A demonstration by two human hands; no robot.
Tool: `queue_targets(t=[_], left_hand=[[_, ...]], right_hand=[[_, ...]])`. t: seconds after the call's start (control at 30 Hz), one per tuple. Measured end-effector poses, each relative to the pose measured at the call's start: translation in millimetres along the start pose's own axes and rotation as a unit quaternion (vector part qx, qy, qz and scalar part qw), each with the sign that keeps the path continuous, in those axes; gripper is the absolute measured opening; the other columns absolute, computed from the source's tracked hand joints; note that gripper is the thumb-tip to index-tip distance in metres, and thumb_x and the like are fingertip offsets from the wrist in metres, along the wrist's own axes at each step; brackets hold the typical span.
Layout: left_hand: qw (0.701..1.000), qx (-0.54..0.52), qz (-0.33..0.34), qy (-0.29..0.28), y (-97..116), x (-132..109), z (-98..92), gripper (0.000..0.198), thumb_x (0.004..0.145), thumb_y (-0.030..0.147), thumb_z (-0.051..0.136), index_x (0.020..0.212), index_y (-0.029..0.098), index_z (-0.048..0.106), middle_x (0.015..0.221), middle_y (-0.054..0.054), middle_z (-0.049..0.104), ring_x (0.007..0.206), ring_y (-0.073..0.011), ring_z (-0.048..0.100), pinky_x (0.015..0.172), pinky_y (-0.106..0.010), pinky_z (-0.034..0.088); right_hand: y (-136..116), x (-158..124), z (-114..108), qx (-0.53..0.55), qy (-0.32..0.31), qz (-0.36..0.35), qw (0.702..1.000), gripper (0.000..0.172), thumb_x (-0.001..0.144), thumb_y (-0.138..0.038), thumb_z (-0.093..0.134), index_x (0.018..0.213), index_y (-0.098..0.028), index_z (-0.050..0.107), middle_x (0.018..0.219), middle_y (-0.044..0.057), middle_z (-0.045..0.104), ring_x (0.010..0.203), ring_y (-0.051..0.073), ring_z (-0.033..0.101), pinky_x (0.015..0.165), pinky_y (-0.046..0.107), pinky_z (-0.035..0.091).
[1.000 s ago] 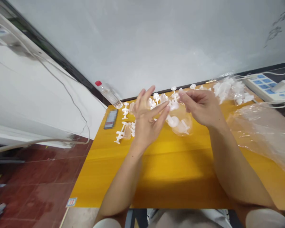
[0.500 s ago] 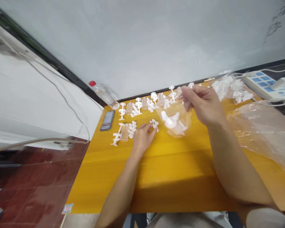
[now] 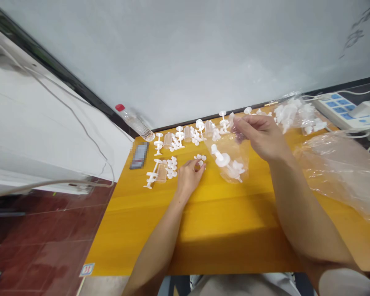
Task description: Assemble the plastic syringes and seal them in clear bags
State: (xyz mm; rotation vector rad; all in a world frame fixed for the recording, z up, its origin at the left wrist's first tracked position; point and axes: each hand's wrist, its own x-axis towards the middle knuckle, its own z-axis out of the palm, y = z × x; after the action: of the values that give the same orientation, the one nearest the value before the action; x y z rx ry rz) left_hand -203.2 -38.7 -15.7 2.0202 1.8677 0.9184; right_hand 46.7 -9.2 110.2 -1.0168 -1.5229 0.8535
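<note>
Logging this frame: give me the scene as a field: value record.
Surface: yellow table
Left grip: at small white pieces; hold unclear
Right grip: pinching clear bag near its top
Bag contents: white parts
Left end: phone; red-capped bottle beyond it
Right end: power strip, clear plastic

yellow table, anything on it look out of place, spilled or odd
Nothing looks spilled or broken. The phone is arguably out of place: it lies near the left end of the table, beside white plastic parts, and its picture is pixelated, unlike everything around it.
</note>
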Motion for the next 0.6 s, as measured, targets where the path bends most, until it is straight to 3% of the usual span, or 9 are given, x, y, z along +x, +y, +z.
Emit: queue_targets(t=[0.1,0.2,0.23,0.27,0.33,0.37,0.43,0.6], left_hand=[[1.0,-0.012,0.007,0.009,5.7,3.0,-5.3,0.016,0.091,0.032,0.067,0.098,0.025,0.079,0.089,-0.008,0.078,0.072,-0.0235,0.071,0.076,-0.037,0.056],[0.998,-0.039,0.015,0.049,29.0,-6.8,-33.9,0.017,0.094,0.031,0.065,0.098,0.022,0.079,0.09,-0.007,0.076,0.074,-0.0204,0.07,0.073,-0.034,0.056],[0.994,-0.055,0.022,0.087,40.8,-12.0,-46.7,0.019,0.096,0.033,0.063,0.102,0.023,0.078,0.095,-0.006,0.075,0.076,-0.0186,0.07,0.072,-0.033,0.056],[0.98,-0.09,0.046,0.169,53.9,-16.9,-59.1,0.018,0.095,0.033,0.066,0.105,0.023,0.078,0.101,-0.006,0.073,0.083,-0.0181,0.07,0.073,-0.032,0.056],[0.931,-0.127,0.129,0.318,80.5,-22.9,-77.9,0.014,0.092,0.031,0.072,0.103,0.027,0.079,0.111,-0.006,0.068,0.105,-0.0206,0.068,0.086,-0.035,0.056],[0.918,-0.122,0.162,0.341,92.3,-23.0,-82.5,0.013,0.09,0.03,0.075,0.102,0.028,0.079,0.118,-0.006,0.066,0.114,-0.0224,0.066,0.091,-0.038,0.055],[0.912,-0.093,0.193,0.35,110.1,-17.2,-80.9,0.011,0.088,0.029,0.077,0.099,0.029,0.08,0.131,-0.006,0.062,0.127,-0.025,0.06,0.102,-0.044,0.05],[0.935,-0.015,0.202,0.291,130.2,2.5,-47.1,0.01,0.092,0.033,0.074,0.093,0.028,0.082,0.148,-0.005,0.056,0.146,-0.0327,0.043,0.119,-0.058,0.034]], right_hand=[[-2.4,-0.2,-0.2,0.014,-0.01,-0.01,1.0,0.052,0.089,-0.066,0.065,0.064,-0.02,0.065,0.064,0.002,0.062,0.063,0.014,0.056,0.066,0.029,0.047],[-2.3,0.7,-0.7,0.026,-0.025,-0.018,0.999,0.053,0.088,-0.066,0.065,0.063,-0.02,0.064,0.062,0.001,0.061,0.062,0.013,0.055,0.065,0.028,0.046],[-2.1,0.8,-0.5,0.027,-0.03,-0.019,0.999,0.053,0.089,-0.066,0.065,0.063,-0.02,0.065,0.062,0.001,0.06,0.062,0.013,0.055,0.065,0.028,0.045],[-2.0,0.7,-0.1,0.026,-0.036,-0.02,0.999,0.052,0.089,-0.065,0.065,0.063,-0.02,0.065,0.062,0.001,0.06,0.063,0.013,0.055,0.064,0.027,0.044],[-2.9,-0.6,1.8,0.021,-0.041,-0.026,0.999,0.05,0.09,-0.063,0.065,0.065,-0.02,0.068,0.06,0.001,0.058,0.065,0.014,0.057,0.063,0.027,0.043],[-3.9,-1.8,3.1,0.016,-0.041,-0.03,0.999,0.049,0.091,-0.063,0.064,0.067,-0.02,0.069,0.059,0.0,0.057,0.065,0.014,0.057,0.062,0.027,0.042],[-6.8,-4.5,6.2,0.005,-0.039,-0.042,0.998,0.048,0.092,-0.062,0.064,0.071,-0.02,0.072,0.059,0.0,0.054,0.064,0.013,0.055,0.061,0.027,0.04],[-11.4,-7.5,11.7,-0.002,-0.017,-0.114,0.993,0.047,0.091,-0.063,0.064,0.073,-0.021,0.078,0.061,0.0,0.058,0.065,0.013,0.054,0.064,0.028,0.043]])
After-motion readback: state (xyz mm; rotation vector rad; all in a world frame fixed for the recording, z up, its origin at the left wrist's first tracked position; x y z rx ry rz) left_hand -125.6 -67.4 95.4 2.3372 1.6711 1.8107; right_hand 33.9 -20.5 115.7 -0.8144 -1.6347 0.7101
